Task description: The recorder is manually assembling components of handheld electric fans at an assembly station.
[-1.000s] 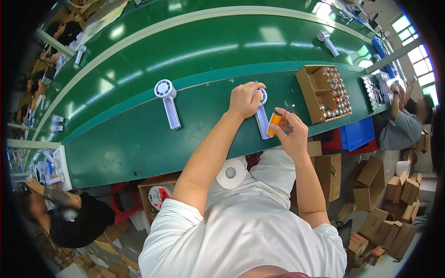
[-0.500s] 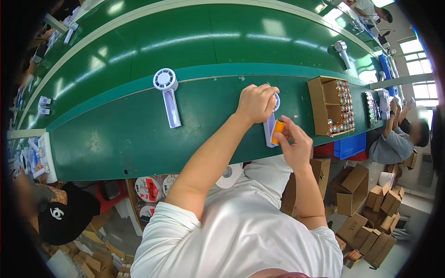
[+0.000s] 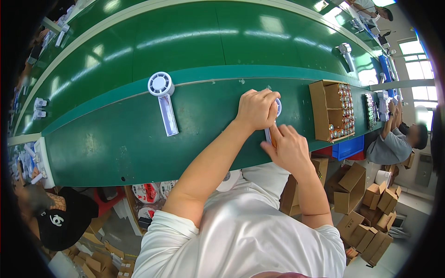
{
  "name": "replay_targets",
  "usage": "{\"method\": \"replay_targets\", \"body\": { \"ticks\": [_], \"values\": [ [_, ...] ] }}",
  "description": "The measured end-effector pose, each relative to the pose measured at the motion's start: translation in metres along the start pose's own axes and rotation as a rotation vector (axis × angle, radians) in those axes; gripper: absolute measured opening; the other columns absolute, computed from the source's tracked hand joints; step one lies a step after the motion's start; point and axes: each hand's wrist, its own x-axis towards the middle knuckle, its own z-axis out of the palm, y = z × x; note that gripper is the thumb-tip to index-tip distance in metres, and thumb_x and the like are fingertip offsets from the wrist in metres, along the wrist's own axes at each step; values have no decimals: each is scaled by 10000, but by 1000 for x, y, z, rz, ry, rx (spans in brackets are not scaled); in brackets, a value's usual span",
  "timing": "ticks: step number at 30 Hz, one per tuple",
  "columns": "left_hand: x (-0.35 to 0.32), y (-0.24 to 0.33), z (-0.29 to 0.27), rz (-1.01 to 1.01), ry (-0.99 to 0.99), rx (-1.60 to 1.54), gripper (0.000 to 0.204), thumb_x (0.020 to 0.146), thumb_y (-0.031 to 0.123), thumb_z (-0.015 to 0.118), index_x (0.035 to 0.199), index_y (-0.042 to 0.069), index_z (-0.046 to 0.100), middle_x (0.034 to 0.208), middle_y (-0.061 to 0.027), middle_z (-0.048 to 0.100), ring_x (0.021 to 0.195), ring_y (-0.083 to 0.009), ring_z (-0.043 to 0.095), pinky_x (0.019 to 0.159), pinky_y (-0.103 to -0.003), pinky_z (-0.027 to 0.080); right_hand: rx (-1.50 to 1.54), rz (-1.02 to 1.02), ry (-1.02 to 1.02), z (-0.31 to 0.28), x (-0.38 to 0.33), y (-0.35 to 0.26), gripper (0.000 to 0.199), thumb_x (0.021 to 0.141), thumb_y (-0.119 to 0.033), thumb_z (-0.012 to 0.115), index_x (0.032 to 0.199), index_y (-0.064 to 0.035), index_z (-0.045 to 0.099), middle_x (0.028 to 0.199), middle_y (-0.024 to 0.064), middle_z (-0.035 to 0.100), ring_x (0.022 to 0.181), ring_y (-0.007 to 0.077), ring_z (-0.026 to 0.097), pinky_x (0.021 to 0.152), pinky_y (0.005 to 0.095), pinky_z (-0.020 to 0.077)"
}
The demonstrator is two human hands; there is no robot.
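Note:
My left hand is closed around the head end of a pale handheld fan, holding it on the green bench. Over the fan's open handle, my right hand has its fingers and thumb on an orange cylindrical battery. Most of the battery is hidden under the fingers; it lies at the handle, but how far in it sits I cannot tell. Another handheld fan lies to the left, its hollow handle towards me.
Right of my hands stands a cardboard box with rows of batteries. Beyond it are a blue bin and a co-worker in a grey shirt. One more fan rests on the far green surface. A person in a black cap is at lower left.
My right hand has moved down over the handle, and the battery, tilted and plainly visible before, is now mostly covered by the fingers. My left hand keeps its hold on the fan.

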Motion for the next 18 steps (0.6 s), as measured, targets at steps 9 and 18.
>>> {"method": "replay_targets", "body": {
  "ticks": [9, 18],
  "values": [
    [9, 4, -9, -54, 219, 144, 568, 871, 299, 530, 1338, -15, 452, 1306, -251, 411, 1219, -430, 387, 1016, -516, 292, 353, 169, 304, 32, 44, 37, 542, 848, -191, 670, 1332, -71, 457, 677, 126, 613, 630, 327, 623, 577, 406, 483],
    [4, 0, 5, -104, 132, 244, 433, 795, 118, 599, 1223, 83, 538, 1138, -134, 524, 1130, -330, 479, 964, -465, 338, 111, 427, 693, 48, 168, 87, 545, 829, -245, 696, 1298, -61, 487, 1228, 224, 543, 1120, 385, 538, 903, 448, 467]
  ]
}}
